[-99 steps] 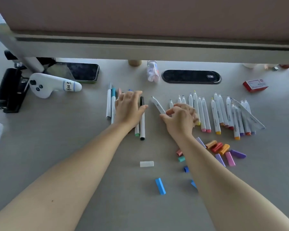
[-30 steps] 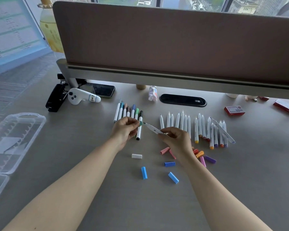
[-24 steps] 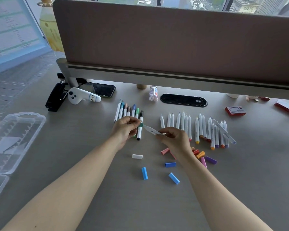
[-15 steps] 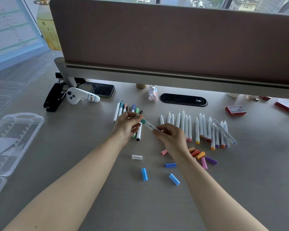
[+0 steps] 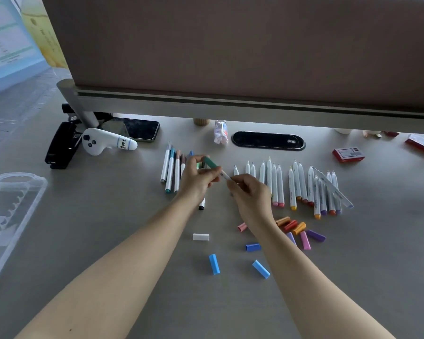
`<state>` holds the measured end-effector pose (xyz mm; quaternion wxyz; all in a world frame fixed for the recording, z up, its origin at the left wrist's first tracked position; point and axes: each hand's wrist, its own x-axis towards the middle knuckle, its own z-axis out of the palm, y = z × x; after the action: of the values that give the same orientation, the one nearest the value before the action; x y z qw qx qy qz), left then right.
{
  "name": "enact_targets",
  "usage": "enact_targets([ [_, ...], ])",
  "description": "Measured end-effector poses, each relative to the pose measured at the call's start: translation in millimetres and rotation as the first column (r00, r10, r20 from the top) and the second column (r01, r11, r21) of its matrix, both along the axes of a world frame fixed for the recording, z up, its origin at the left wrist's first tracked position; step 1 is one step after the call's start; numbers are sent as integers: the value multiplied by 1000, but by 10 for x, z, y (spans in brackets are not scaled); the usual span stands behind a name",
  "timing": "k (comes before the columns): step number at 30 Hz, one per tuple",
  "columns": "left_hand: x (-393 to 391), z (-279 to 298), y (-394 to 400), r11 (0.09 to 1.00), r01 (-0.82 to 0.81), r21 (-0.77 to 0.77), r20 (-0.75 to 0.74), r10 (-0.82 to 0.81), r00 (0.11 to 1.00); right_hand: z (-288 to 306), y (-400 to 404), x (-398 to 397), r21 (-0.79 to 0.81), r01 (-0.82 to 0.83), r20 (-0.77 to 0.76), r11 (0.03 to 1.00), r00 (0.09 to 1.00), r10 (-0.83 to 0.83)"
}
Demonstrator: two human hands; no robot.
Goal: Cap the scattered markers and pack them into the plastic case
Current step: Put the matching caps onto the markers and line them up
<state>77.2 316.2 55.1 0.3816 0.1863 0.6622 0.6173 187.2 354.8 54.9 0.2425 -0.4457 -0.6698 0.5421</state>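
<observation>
Hands are meeting at frame centre: the left hand (image 5: 197, 178) is pinching the green cap (image 5: 210, 162) end of a white marker (image 5: 224, 176), while the right hand (image 5: 249, 194) is pinching its barrel. Loose caps (image 5: 295, 228) are lying on the counter (image 5: 132, 241) lower right; the plastic case (image 5: 12, 216) is sitting open at left.

office desk (image 5: 108, 241), fabric divider panel (image 5: 230, 45), stapler (image 5: 60, 145), cable grommet (image 5: 268, 141)
</observation>
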Motion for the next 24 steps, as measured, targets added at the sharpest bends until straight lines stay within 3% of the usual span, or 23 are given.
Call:
enact_targets([
  [3,-125,-42,105,999,-17,-28,-34,16,999,-107,118,-3,-8,39,12,999,999,-39],
  [6,-280,-166,187,989,63,-132,-202,-89,975,-261,298,39,104,113,146,988,981,-128],
  [10,-400,-373,290,932,167,-322,-413,-297,861,-396,440,4,238,-17,432,971,897,-90],
  [14,-477,-527,362,906,101,-411,-585,-347,733,-538,480,-130,236,-120,607,964,793,-50],
  [18,-543,-631,389,873,48,-486,-700,-422,576,-614,477,-216,252,-95,614,963,785,-83],
  [24,-556,-640,379,864,5,-503,-721,-423,550,-572,477,-230,252,-17,537,968,834,-125],
])
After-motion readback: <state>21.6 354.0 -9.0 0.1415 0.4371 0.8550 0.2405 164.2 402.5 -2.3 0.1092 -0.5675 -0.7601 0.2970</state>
